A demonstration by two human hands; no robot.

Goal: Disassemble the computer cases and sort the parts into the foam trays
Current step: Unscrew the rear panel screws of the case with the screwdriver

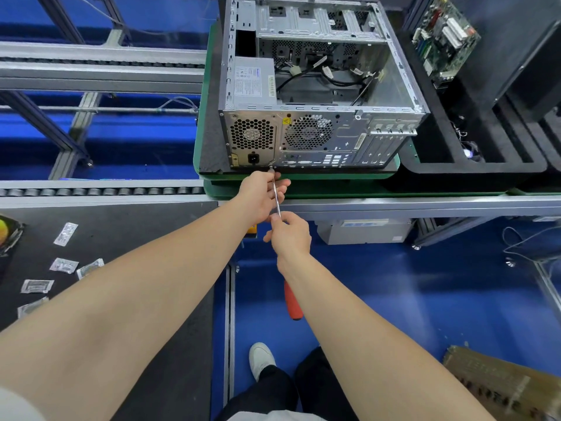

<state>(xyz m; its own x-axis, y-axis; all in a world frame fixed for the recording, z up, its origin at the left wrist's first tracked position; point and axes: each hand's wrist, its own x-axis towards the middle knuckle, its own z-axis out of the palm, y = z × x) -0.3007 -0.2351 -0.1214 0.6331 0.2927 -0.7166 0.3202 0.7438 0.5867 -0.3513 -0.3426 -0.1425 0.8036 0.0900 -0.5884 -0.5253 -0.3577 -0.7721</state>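
two hands are working a screwdriver at the rear of the open computer case

the computer case [318, 132] is lying on its side, open face up, on a green pallet [349, 194] on the roller line, with the power supply [249, 80] sitting in its near left corner. the left hand [262, 194] is curling its fingers round the steel shaft of the screwdriver [292, 302] just behind the tip, which is touching the bottom edge of the rear panel. the right hand [290, 235] is pinching the shaft further back, the red handle poking out under its wrist. a black foam tray [440, 170] is sitting just right of the case, holding a motherboard [443, 41] on edge.
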